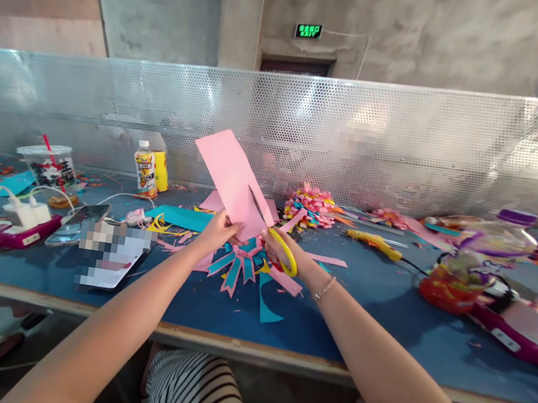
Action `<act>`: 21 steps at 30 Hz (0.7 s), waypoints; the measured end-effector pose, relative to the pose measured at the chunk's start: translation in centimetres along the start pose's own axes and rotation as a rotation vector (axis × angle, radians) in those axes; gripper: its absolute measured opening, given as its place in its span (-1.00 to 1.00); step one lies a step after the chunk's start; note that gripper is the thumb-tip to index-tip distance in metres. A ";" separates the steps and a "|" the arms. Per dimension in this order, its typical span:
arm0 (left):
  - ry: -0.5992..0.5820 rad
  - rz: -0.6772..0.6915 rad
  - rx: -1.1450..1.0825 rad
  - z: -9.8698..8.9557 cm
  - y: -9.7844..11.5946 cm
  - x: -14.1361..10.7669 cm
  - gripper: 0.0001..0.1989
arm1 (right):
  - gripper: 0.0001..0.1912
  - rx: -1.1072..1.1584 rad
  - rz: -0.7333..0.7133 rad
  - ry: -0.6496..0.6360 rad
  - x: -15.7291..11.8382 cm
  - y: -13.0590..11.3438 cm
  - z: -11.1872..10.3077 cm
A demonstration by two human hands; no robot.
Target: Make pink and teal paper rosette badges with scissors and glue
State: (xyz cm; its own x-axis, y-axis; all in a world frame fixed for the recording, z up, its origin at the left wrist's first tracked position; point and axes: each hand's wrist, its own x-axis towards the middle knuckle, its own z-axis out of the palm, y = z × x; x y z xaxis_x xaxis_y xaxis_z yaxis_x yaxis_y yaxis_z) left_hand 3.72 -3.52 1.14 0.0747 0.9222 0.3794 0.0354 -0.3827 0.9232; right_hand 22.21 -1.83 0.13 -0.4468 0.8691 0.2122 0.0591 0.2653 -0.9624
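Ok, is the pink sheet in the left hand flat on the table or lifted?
The pink sheet is lifted: the left hand pinches its lower end, and its upper end shows against the metal screen.

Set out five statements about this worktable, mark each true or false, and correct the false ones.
1. The left hand holds a flat pink paper sheet. True.
2. The right hand grips a yellow corded tool. False: it holds yellow-handled scissors; the corded tool lies on the blue tabletop.
3. The scissors' blades are at the pink paper sheet. True.
4. The clear plastic container with a purple lid stands at the picture's left. False: it stands at the right.
5. A lit green exit sign shows above the perforated metal screen. True.
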 end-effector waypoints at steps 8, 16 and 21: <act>-0.021 -0.005 -0.036 -0.2 0.1 0.0 -0.61 | -0.57 0.091 0.070 -0.072 -0.3 -0.9 -0.2; -0.071 -0.047 0.017 0.2 0.2 -0.3 -0.63 | -0.51 0.041 0.070 -0.045 -0.7 -1.8 0.0; -0.086 -0.066 0.031 0.2 0.2 -0.4 -0.63 | -0.57 -0.068 -0.048 0.000 -0.6 -1.4 0.2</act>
State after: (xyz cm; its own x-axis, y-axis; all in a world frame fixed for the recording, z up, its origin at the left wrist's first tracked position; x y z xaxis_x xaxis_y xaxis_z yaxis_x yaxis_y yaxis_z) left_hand 3.87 -3.93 1.15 0.1567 0.9379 0.3095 0.0734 -0.3236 0.9433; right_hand 22.25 -2.77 1.30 -0.4502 0.8550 0.2575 0.0983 0.3341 -0.9374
